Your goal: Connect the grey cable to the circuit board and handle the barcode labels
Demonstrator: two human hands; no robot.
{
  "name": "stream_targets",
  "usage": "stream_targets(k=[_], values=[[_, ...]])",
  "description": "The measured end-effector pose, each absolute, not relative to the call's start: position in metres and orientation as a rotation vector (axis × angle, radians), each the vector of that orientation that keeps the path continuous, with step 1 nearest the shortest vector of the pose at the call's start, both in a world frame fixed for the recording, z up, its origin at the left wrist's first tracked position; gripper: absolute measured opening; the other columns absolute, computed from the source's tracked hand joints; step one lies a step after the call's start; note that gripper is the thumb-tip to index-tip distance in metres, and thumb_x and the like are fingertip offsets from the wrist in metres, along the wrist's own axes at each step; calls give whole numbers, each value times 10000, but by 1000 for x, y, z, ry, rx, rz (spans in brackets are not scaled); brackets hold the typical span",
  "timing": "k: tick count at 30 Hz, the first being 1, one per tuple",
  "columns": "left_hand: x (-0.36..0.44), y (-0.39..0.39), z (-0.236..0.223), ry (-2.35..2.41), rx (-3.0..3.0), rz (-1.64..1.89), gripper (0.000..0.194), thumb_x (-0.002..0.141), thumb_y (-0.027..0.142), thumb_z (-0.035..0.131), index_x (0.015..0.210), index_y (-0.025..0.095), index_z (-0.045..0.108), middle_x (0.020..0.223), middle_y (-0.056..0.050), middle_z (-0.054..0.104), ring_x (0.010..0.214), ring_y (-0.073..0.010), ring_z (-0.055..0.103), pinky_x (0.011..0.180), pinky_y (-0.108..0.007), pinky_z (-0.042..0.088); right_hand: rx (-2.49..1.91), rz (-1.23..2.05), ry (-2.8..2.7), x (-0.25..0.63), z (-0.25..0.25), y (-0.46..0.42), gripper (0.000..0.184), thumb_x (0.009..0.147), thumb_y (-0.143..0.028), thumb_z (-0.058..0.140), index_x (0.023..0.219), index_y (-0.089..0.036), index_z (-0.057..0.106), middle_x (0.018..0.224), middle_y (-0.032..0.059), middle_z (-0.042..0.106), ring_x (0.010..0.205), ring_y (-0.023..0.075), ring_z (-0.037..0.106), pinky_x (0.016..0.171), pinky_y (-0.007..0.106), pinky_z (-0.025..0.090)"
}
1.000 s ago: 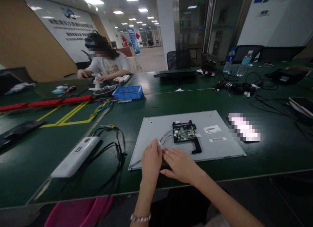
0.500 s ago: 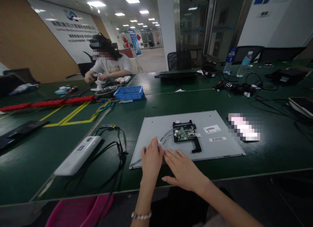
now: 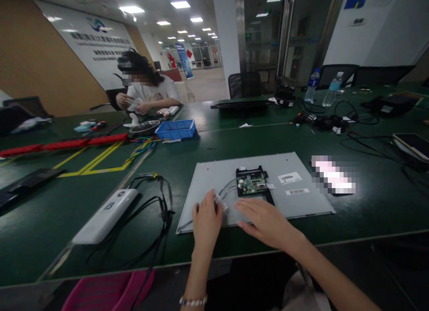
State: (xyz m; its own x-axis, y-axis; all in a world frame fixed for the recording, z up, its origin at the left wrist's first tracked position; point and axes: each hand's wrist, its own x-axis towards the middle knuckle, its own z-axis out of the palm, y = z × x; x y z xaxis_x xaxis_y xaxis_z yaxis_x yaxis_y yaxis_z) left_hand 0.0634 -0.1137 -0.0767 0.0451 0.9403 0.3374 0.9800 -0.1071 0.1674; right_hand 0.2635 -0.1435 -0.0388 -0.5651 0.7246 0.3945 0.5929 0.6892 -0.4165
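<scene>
A flat grey display panel (image 3: 295,168) lies back side up before me, with a green circuit board (image 3: 251,183) in a black bracket (image 3: 269,197) on it. Thin grey cables (image 3: 229,187) run from the board toward the left. My left hand (image 3: 207,219) is over the panel's left part, its fingers bent around a small piece of clear film or tape (image 3: 221,203) by the cables. Fingers stretched and thumb apart, my right hand (image 3: 268,224) hovers just below the board and covers the bracket's lower arm. It holds nothing that I can see.
Left of the panel lie a white power bank (image 3: 105,217) and black cables (image 3: 164,212). A phone with a blurred screen (image 3: 333,174) is to the right. Farther back are a blue bin (image 3: 176,130), a black flat screen (image 3: 241,104) and two water bottles (image 3: 333,90). Across the table sits another person (image 3: 150,87).
My right hand has moved right, away from my left hand, uncovering more of the clear piece. The left hand has stayed nearly in place. The other person has raised their hands.
</scene>
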Motion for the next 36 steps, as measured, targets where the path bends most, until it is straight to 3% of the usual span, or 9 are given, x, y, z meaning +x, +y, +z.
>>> stream_targets(k=[6,13,21,29,36], values=[[62,-113,-76,-1992,-2154,-642,267,845,233,443,1101,182,502,1323,-139,482,1199,-268,471,986,-412,365,-1258,280,-2088,332,-26,-104,337,924,-327,388,1167,-214,591,1135,77,645,1051,223,591,907,429,473],[63,-114,-76,-2005,-2132,-716,290,808,259,499,1085,173,505,1320,-160,444,1229,-303,426,999,-448,363,-1359,275,-1941,371,-61,-49,298,902,-300,412,1041,-185,650,1033,72,685,949,215,631,848,392,487],[68,-122,-66,-1881,-2110,-881,329,853,293,488,1162,185,470,1386,-146,355,1336,-296,276,1056,-480,302,-1372,350,-1882,374,-82,-50,273,893,-285,428,1002,-182,657,1006,76,684,906,203,633,808,350,491],[66,-137,-59,-1648,-2351,-538,214,865,247,487,1061,174,532,1196,-120,562,1119,-264,515,961,-435,400,-1342,451,-2103,373,-77,-60,230,842,-241,521,1039,-215,637,1021,53,663,900,188,614,821,342,472],[67,-139,-52,-1579,-2387,-405,215,862,225,488,1052,156,560,1142,-112,608,1089,-266,535,965,-452,396,-1284,543,-2156,373,-70,-65,239,808,-310,589,1036,-251,631,1044,36,657,957,199,600,854,363,455]])
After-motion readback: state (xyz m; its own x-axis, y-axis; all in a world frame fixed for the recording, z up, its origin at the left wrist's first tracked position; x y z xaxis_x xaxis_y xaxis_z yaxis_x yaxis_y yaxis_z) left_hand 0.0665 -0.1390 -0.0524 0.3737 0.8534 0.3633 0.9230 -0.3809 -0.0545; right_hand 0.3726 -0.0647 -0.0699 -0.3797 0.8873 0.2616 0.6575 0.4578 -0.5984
